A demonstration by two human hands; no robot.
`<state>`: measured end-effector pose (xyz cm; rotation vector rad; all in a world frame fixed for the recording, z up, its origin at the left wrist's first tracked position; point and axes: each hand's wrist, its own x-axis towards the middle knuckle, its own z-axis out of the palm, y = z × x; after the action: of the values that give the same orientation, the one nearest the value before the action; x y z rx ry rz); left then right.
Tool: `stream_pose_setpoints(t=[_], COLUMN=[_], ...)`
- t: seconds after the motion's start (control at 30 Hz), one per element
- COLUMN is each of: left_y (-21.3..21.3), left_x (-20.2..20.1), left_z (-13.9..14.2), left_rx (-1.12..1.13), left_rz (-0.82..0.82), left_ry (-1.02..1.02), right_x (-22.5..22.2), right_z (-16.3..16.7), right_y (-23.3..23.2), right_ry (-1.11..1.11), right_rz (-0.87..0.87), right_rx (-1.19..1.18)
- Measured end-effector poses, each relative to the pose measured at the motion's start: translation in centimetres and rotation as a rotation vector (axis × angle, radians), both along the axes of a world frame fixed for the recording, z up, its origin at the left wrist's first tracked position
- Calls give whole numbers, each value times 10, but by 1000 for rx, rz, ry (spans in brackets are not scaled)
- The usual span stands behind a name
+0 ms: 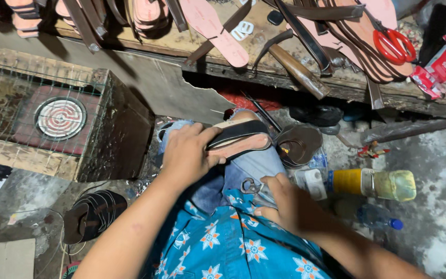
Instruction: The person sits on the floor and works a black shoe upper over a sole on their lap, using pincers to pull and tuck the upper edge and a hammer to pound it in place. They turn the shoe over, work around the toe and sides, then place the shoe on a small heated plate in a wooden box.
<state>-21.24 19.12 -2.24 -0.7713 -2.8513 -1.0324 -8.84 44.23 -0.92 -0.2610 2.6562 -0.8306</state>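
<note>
Cramped cobbler's corner, stained concrete floor (pixel 440 170), littered. Worn wooden bench (pixel 264 64) runs along the top, loaded with pink insoles (pixel 212 28), dark straps, red-handled scissors (pixel 394 44) and a wood-handled hammer (pixel 298 70) hanging off the edge. Left: a box under wire mesh with a coil hotplate (pixel 60 118) set in it. On the floor: a pair of dark sandals (pixel 93 214) lower left, a plastic bottle of yellowish liquid (pixel 375 184) lying on its side, a small blue-capped bottle (pixel 380 218) near it.

Person is seated, jeans, blue floral shirt. Left hand (pixel 187 152) is clamped around the heel end of an unfinished sandal (pixel 241 138), pink sole with a black strap across it, resting on the knee. Right hand (pixel 287 204) is on the thigh, fingertips closed on a small metal ring tool (pixel 250 185); can't make out exactly what it is.

Dark round leather piece (pixel 299 144) just right of the knee, partly behind it. Under-bench area is in shadow, contents unreadable. Bench items cut off at the top edge.
</note>
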Motion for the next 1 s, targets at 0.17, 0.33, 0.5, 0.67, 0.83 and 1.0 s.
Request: stream_pose_setpoints(t=[0.17,0.33,0.5,0.67,0.83,1.0], left_y=[12,35,43,43,43,42], left_x=[4,6,24,37,44,44], left_z=[-20,-30,-34,-35,-36,-38], left_rx=[12,28,-2,-10,-63,-31], left_rz=[-33,-12,7,21,51,46], left_ry=[34,125,224,340,409,392], right_x=[-12,-43,-59,-62,-63,-52], right_z=[3,10,6,9,11,0], right_y=[6,23,11,-9,-13,-3], right_ry=[-382,41,-159,-219,-200,36], right_rz=[-302,5,-45,6,36,66], right_rx=[-64,-26,252,508,502,391])
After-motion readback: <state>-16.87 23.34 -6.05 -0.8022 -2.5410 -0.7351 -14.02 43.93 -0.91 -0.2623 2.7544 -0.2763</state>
